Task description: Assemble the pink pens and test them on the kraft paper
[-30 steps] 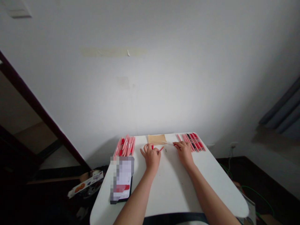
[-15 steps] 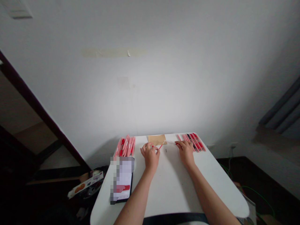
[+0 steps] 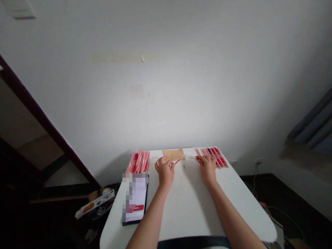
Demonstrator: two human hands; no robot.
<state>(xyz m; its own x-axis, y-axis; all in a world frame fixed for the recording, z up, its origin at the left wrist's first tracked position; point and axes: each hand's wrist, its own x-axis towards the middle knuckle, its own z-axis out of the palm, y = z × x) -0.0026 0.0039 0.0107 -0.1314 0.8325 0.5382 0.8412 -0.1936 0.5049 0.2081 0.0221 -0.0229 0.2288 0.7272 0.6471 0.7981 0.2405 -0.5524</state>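
Between the fingertips of my left hand (image 3: 166, 171), closed in a pinch, is a slim red pen refill (image 3: 178, 160) with a pale end pointing up and right. My right hand (image 3: 207, 169) is closed on a thin translucent pen tube (image 3: 191, 157), reddish near the fingers. The far ends of the two pieces come close together between my hands; I cannot tell whether they touch. Beneath them lies a tan piece of paper (image 3: 173, 154). A tiny dark grey part (image 3: 184, 166) rests on the white table (image 3: 186, 207) just in front.
Several pink and red pens (image 3: 140, 162) lie in a pile at the back left. More red and pink pens (image 3: 219, 157), with a black one among them, lie at the back right. A phone (image 3: 137, 202) sits near the left edge. The wall (image 3: 166, 114) rises behind the table.
My left hand has turned and shifted slightly left, so the red refill slants less steeply. My right hand has moved a little to the right with the translucent tube.
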